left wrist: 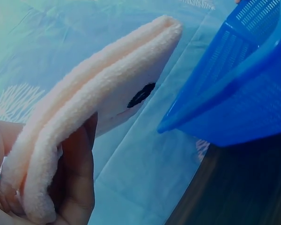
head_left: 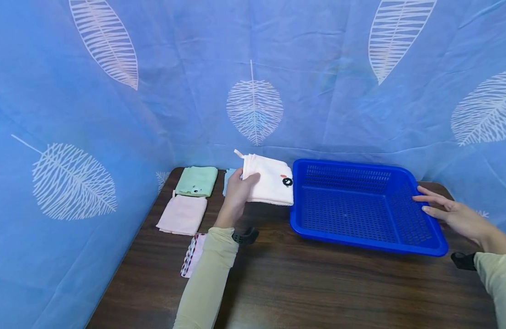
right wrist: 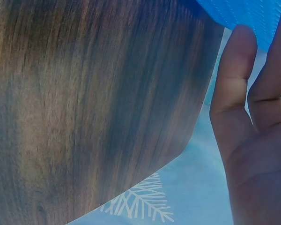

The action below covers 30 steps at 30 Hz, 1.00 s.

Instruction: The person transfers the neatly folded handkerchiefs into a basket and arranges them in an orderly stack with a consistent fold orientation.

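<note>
A folded white hand towel point(head_left: 270, 180) with a hanging loop and a small black-and-red motif is pinched in my left hand point(head_left: 238, 192), thumb on top. It is held up just left of the blue plastic basket point(head_left: 345, 237). In the left wrist view the folded towel point(left wrist: 89, 96) shows its thick layered edge, with fingers beneath it. My right hand point(head_left: 462, 217) is at the basket's right rim, its fingertips touching it with the fingers extended. In the right wrist view the fingers point(right wrist: 234, 75) lie close to the basket's blue wall.
On the left of the brown table point(head_left: 318, 283) lie a green folded towel point(head_left: 197, 179), a pale pink one point(head_left: 182, 214) and a patterned one point(head_left: 191, 256), partly behind my left sleeve. A light blue cloth point(head_left: 227, 176) peeks out behind my left hand. A blue leaf-print curtain point(head_left: 195, 105) hangs behind.
</note>
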Tool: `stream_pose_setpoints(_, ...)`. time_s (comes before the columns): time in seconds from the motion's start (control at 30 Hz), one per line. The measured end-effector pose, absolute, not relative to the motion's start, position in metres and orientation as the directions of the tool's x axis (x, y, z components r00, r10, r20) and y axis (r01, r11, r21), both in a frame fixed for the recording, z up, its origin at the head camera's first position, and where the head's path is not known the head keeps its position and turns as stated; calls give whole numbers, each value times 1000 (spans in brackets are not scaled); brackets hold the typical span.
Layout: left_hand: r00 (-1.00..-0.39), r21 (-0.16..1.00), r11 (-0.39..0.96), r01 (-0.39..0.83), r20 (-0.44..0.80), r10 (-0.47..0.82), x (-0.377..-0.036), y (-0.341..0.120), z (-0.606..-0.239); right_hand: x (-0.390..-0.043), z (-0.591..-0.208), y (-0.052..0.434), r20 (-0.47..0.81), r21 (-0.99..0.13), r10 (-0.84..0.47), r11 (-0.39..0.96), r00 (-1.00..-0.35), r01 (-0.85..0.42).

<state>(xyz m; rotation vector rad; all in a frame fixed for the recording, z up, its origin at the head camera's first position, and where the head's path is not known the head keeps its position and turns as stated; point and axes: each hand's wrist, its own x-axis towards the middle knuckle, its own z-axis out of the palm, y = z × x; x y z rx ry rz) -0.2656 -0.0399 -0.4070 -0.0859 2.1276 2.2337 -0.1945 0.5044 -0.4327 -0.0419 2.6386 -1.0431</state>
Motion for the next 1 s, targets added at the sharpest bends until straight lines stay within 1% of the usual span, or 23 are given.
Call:
stream_pose_setpoints(0.3,-992,988,-84,-127,-124,36,-271,-24,-404,-194,-433,506,-277,-680,-133,727,-952,96)
stream_pose_setpoints(0.5,-983,978,-124,-166,-154,98,-273,-16,-402,-195,-434,506,-290,-666,-129,738,-948,103)
stream_pose_setpoints(0.7,-972,965,-163,-207,-185,144,-275,-7,-401,-195,-434,506,-287,-696,-143,710,-947,104)
stream_pose_setpoints(1.0,-958,947,-208,-244,-201,207,-278,3,-399,-195,-434,507,-289,-696,-135,710,-948,111)
